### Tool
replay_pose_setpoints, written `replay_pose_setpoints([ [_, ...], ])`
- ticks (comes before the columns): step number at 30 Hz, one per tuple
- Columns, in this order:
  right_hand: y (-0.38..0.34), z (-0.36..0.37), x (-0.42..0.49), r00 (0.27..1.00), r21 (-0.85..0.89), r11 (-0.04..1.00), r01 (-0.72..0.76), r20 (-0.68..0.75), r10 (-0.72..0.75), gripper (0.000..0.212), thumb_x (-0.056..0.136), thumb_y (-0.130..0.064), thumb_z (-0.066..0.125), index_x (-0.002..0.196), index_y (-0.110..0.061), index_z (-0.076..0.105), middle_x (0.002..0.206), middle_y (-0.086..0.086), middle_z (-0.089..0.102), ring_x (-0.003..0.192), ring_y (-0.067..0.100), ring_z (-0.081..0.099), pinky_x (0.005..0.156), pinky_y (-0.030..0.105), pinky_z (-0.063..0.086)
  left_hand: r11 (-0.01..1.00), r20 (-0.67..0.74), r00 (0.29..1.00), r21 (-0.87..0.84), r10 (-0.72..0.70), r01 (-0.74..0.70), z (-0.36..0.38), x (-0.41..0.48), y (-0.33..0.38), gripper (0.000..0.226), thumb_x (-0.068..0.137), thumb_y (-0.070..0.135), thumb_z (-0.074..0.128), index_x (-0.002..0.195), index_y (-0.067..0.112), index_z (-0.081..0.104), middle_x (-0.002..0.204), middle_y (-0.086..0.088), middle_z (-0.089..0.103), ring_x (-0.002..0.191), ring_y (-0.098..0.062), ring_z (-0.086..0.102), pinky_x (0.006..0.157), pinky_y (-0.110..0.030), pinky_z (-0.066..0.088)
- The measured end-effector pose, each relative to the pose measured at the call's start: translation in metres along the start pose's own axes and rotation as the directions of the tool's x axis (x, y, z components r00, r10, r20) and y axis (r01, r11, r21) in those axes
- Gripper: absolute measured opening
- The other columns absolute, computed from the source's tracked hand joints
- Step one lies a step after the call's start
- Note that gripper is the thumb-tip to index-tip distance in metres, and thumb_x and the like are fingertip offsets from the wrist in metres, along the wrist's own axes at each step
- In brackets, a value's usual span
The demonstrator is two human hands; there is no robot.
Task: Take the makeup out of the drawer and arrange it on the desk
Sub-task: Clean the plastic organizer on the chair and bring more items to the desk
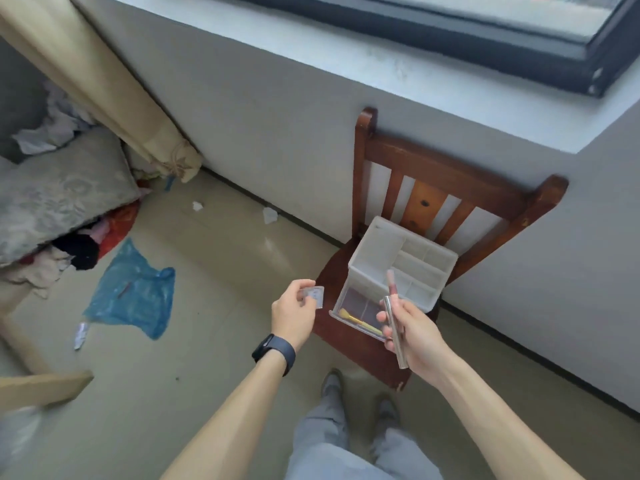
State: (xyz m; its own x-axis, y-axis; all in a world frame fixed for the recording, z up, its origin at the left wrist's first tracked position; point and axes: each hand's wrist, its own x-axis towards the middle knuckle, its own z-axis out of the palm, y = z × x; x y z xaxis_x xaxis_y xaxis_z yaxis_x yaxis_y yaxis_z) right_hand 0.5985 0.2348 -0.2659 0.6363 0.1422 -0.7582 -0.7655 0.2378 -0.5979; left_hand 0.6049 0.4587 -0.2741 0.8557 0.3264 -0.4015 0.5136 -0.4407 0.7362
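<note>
Left hand (294,315) pinches small clear case (316,296), 9 o'clock of organizer (401,268) on chair (329,329). Right hand (415,337), 5 o'clock, grips silver tube (389,308) and pink tube (392,285). Open drawer (360,303) holds yellow brush (353,320).

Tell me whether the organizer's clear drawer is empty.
No, a yellow brush lies in the pulled-out clear drawer.

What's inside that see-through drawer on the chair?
A yellow brush lies in the drawer; the dark beneath may just be the chair. The right hand and its silver tube cover the drawer's right end.
</note>
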Motion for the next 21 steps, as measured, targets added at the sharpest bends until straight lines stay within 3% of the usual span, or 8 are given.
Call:
replay_pose_setpoints([
  [6, -0.023, 0.026, -0.026, 0.955, -0.023, 0.999, -0.045, 0.293, 0.050, 0.031, 0.105, -0.029, 0.054, 0.125, -0.007, 0.062, 0.099, 0.004, 0.071, 0.074, 0.014, 0.062, 0.065, 0.027, 0.055, 0.978, -0.208, 0.969, -0.186, -0.136, 0.098, -0.046, -0.054, -0.003, 0.032, 0.090, 0.013, 0.054, 0.102, 0.040, 0.065, 0.094, 0.016, 0.066, 0.082, 0.007, 0.060, 0.058, -0.006, 0.041],
  [9, -0.023, 0.051, -0.041, 0.906, -0.097, 0.994, -0.051, 0.414, 0.087, 0.030, 0.103, -0.031, 0.058, 0.126, -0.011, 0.061, 0.108, 0.004, 0.069, 0.079, 0.019, 0.065, 0.068, 0.034, 0.056, 0.952, -0.293, 0.933, -0.281, -0.208, 0.124, -0.077, -0.085, -0.015, 0.031, 0.090, 0.014, 0.055, 0.101, 0.041, 0.065, 0.097, 0.018, 0.067, 0.086, 0.000, 0.064, 0.066, -0.019, 0.050],
  [11, -0.018, 0.073, -0.051, 0.886, -0.194, 0.980, -0.040, 0.447, 0.125, 0.028, 0.102, -0.038, 0.060, 0.122, -0.018, 0.062, 0.106, 0.001, 0.070, 0.075, 0.019, 0.065, 0.061, 0.032, 0.053, 0.919, -0.349, 0.901, -0.376, -0.257, 0.117, -0.102, -0.110, -0.028, 0.031, 0.090, 0.012, 0.055, 0.101, 0.039, 0.066, 0.099, 0.012, 0.070, 0.087, -0.009, 0.068, 0.073, -0.030, 0.058],
  [13, -0.010, 0.102, -0.062, 0.871, -0.323, 0.946, -0.015, 0.460, 0.171, 0.025, 0.101, -0.043, 0.059, 0.116, -0.023, 0.062, 0.099, -0.001, 0.069, 0.063, 0.016, 0.057, 0.049, 0.024, 0.044, 0.887, -0.410, 0.859, -0.450, -0.308, 0.103, -0.128, -0.136, -0.045, 0.032, 0.089, 0.009, 0.056, 0.099, 0.038, 0.067, 0.100, 0.008, 0.071, 0.087, -0.012, 0.070, 0.071, -0.033, 0.061],
  [16, 0.012, 0.153, -0.081, 0.825, -0.448, 0.894, 0.023, 0.514, 0.236, 0.020, 0.102, -0.037, 0.057, 0.111, -0.020, 0.062, 0.091, -0.001, 0.066, 0.055, 0.012, 0.048, 0.043, 0.022, 0.035, 0.829, -0.496, 0.773, -0.555, -0.396, 0.068, -0.168, -0.185, -0.080, 0.033, 0.090, 0.004, 0.055, 0.098, 0.034, 0.067, 0.101, 0.002, 0.072, 0.092, -0.016, 0.071, 0.073, -0.037, 0.062],
  [21, 0.075, 0.243, -0.134, 0.695, -0.555, 0.821, 0.135, 0.644, 0.321, 0.022, 0.105, -0.012, 0.050, 0.119, 0.000, 0.062, 0.083, 0.002, 0.070, 0.060, 0.012, 0.057, 0.054, 0.022, 0.049, 0.715, -0.599, 0.598, -0.696, -0.533, -0.059, -0.224, -0.289, -0.150, 0.033, 0.092, -0.002, 0.053, 0.100, 0.027, 0.067, 0.101, -0.008, 0.072, 0.092, -0.022, 0.072, 0.070, -0.030, 0.059],
])
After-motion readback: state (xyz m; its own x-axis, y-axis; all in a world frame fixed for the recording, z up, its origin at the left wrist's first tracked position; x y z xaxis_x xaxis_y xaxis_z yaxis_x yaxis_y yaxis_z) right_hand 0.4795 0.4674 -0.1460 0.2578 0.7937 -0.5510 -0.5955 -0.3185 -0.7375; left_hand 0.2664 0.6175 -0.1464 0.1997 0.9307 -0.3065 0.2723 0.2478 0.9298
